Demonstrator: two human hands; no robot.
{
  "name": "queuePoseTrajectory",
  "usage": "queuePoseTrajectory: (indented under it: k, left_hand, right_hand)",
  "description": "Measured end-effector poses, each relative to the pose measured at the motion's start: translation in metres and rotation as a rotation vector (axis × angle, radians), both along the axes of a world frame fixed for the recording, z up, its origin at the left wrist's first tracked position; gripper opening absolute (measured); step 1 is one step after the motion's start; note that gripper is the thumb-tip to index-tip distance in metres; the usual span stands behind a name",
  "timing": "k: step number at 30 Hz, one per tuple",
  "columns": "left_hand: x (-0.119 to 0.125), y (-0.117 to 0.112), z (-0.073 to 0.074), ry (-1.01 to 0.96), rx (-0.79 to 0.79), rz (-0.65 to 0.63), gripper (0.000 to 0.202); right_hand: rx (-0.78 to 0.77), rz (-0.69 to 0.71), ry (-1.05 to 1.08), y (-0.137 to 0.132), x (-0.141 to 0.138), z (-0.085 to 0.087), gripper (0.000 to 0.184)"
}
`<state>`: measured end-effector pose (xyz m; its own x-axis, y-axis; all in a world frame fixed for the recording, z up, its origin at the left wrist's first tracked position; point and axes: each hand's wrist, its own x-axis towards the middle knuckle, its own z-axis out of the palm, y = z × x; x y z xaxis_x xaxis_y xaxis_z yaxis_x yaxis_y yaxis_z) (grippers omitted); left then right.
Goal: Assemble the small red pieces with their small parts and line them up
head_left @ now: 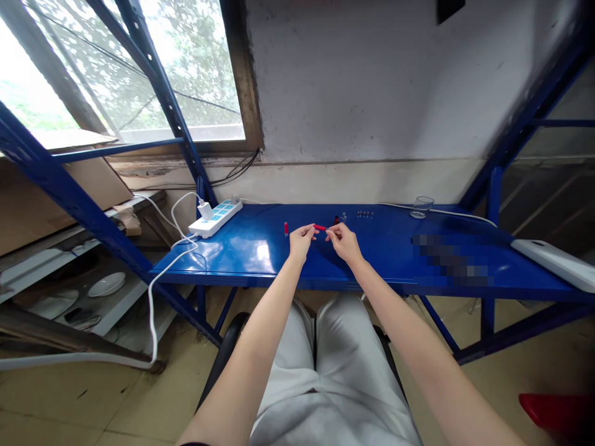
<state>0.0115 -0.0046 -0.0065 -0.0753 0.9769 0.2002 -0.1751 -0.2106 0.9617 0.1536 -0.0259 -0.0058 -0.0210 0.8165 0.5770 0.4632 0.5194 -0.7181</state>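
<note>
A slim red pen-like stick (320, 228) is held level between my two hands above the blue table. My left hand (302, 240) pinches its left end, and my right hand (344, 241) pinches the right end. The fingers partly cover it, so its exact kind cannot be made out. To the left of my left hand, a short red piece with a paler lower end (286, 228) stands on the table. Just behind my right hand are a small dark red piece (336, 220) and a small clear piece (344, 217). Several tiny metal parts (365, 214) form a row farther right.
A white power strip (217, 218) with a plug and cables lies on the blue table (251, 272) at the left. Toward the back right stands a clear glass (422, 208). A blurred-out dark item (449, 259) and a white flat object (555, 261) lie at the right.
</note>
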Motion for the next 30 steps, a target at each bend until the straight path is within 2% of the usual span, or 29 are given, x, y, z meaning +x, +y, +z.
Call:
queuePoseTrajectory:
  k: [5, 14, 19, 23, 30]
  left_hand:
    - [0.000, -0.001, 0.003, -0.041, -0.002, -0.023, 0.022]
    - [0.000, -0.002, 0.005, -0.159, -0.001, -0.224, 0.032]
    - [0.000, -0.002, 0.005, -0.161, -0.010, -0.263, 0.036]
    - [0.001, -0.003, 0.005, -0.118, -0.010, -0.301, 0.032]
    - [0.002, -0.005, 0.007, -0.116, -0.078, -0.327, 0.021]
  right_hand:
    - [-0.017, 0.015, 0.032, -0.001, -0.001, 0.002, 0.032]
    - [-0.011, 0.048, 0.025, 0.006, 0.003, -0.002, 0.026]
    - [0.000, 0.038, -0.103, 0.004, 0.010, -0.001, 0.021]
    - [0.001, 0.004, -0.225, -0.006, 0.015, 0.008, 0.019]
    - [0.020, -0.202, -0.696, -0.035, 0.011, 0.033, 0.019]
